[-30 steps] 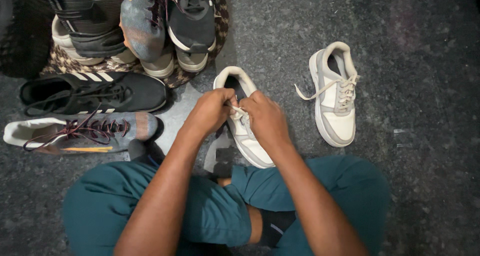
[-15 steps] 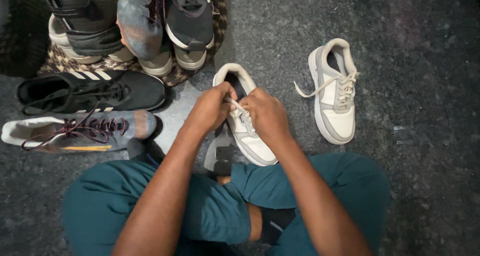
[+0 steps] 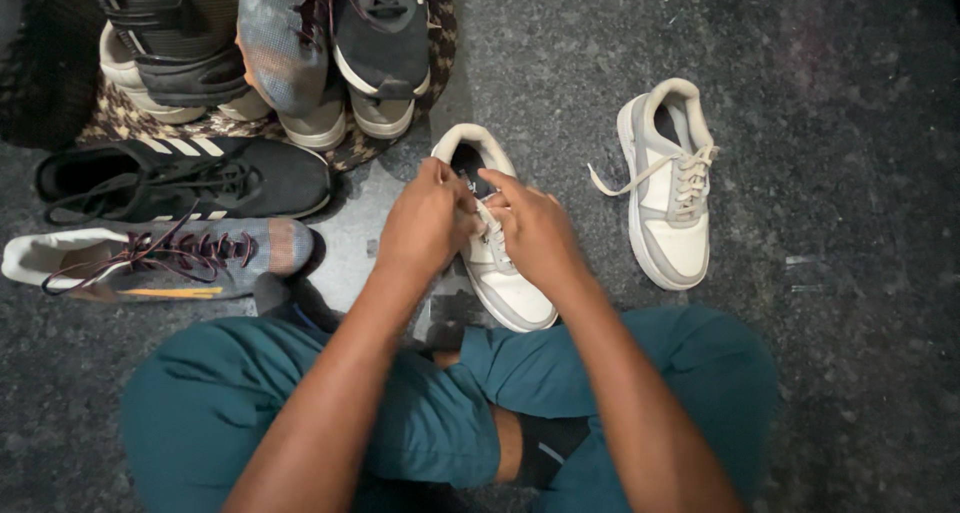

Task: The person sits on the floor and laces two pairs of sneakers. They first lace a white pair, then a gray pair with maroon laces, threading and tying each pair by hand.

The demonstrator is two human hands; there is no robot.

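On the dark speckled stone floor [image 3: 820, 93], both the left hand [image 3: 425, 223] and right hand [image 3: 535, 228] have fingers pinched on the laces of a white sneaker [image 3: 500, 273] lying mid-floor, before the crossed legs.

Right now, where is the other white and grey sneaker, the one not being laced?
In the head view, the loose white and grey sneaker lies on the dark floor, right of the right hand, apart from it, laces untied.

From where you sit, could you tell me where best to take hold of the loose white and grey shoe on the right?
Grip the white and grey shoe at its padded heel collar, from above: it lies upright, apart, opening upward.
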